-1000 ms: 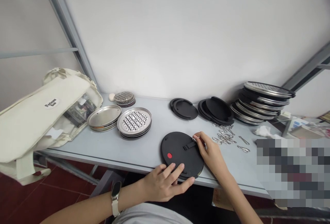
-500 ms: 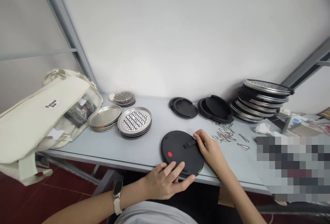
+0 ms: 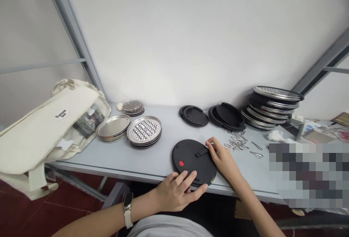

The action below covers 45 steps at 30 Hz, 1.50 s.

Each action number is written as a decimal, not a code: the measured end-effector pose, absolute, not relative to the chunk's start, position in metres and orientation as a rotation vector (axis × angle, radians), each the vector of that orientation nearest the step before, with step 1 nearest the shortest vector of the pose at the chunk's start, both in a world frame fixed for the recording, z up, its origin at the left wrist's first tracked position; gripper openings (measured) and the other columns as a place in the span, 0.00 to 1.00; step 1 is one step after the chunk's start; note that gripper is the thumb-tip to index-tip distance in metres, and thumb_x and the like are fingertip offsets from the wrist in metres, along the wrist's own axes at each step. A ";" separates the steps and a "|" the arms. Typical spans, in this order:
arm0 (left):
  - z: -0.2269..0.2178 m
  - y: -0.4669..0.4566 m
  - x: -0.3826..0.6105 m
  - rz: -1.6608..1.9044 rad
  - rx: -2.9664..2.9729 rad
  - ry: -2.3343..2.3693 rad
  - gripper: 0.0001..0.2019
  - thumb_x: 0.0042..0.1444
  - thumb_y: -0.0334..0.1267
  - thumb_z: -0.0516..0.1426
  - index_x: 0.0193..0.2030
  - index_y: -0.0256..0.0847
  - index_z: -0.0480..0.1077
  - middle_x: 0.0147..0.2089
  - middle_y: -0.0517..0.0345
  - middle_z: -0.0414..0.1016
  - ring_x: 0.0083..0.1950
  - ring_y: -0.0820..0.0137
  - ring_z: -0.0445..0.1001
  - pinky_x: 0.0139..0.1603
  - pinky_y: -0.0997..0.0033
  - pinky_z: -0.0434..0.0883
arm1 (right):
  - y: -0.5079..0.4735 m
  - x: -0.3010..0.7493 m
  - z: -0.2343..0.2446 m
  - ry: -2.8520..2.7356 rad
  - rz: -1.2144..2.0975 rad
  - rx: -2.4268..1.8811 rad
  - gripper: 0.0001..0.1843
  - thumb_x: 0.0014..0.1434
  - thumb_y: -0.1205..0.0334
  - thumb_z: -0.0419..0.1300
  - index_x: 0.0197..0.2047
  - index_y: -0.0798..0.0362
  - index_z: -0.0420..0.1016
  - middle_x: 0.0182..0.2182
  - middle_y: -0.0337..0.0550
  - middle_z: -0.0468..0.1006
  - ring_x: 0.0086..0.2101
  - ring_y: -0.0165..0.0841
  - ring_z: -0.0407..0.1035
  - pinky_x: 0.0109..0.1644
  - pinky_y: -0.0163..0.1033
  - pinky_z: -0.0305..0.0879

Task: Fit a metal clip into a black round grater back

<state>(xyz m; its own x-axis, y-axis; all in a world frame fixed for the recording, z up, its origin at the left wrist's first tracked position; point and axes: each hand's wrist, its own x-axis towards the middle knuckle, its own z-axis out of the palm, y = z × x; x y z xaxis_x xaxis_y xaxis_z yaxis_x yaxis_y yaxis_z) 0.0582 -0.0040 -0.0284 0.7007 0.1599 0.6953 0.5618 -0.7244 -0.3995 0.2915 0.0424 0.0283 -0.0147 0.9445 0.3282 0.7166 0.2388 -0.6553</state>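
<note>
Black plastic disc: where does it sit in the head view?

It lies flat on the worktop, near the front edge. A red dot marks its 9 o'clock side, and a black strap lies at about 1 o'clock from its centre.

State of the left hand?

Spread. The fingers rest on the disc's 6 o'clock rim, and the hand holds nothing else. A white wristband circles that wrist.

State of the right hand?

Thumb and forefinger are pressed together at the free end of the strap, at the disc's 2 o'clock rim. Any small part between them is too small to identify.

Items around the disc, taking 12 o'clock as the wall side?

At 12 to 1 o'clock, stacks of black rings. At 2 o'clock, just beside the right hand, a pile of metal wire clips. Further out at 2 o'clock, a tall stack of steel graters. At 10 o'clock, a lower grater stack. At 9 o'clock, a cream canvas bag.
</note>
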 end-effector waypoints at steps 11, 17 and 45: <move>-0.028 -0.003 0.058 -0.895 -2.312 -0.534 0.29 0.57 0.40 0.60 0.66 0.53 0.63 0.63 0.52 0.66 0.57 0.62 0.63 0.51 0.68 0.63 | 0.044 0.292 0.026 -1.812 0.333 -1.560 0.15 0.68 0.50 0.44 0.31 0.47 0.58 0.21 0.33 0.66 0.22 0.33 0.65 0.30 0.36 0.58; -0.027 -0.003 0.057 -0.861 -2.316 -0.528 0.28 0.58 0.45 0.59 0.66 0.54 0.63 0.63 0.53 0.66 0.58 0.61 0.62 0.52 0.68 0.63 | 0.047 0.294 0.021 -1.831 0.270 -1.560 0.15 0.68 0.52 0.43 0.30 0.46 0.57 0.20 0.33 0.63 0.21 0.33 0.62 0.30 0.36 0.57; -0.030 -0.002 0.057 -0.852 -2.312 -0.532 0.29 0.59 0.45 0.59 0.67 0.54 0.61 0.64 0.53 0.66 0.58 0.61 0.62 0.53 0.68 0.63 | 0.045 0.292 0.028 -1.820 0.327 -1.585 0.25 0.68 0.43 0.41 0.24 0.48 0.59 0.19 0.38 0.70 0.22 0.34 0.64 0.30 0.37 0.59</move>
<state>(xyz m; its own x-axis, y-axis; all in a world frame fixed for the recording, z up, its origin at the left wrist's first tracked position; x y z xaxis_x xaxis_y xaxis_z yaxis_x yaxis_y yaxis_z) 0.0573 -0.0021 -0.0299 0.7120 0.1545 0.6849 0.5477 -0.7327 -0.4040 0.2921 0.0448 0.0281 -0.0152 0.9435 0.3310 0.7693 0.2225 -0.5989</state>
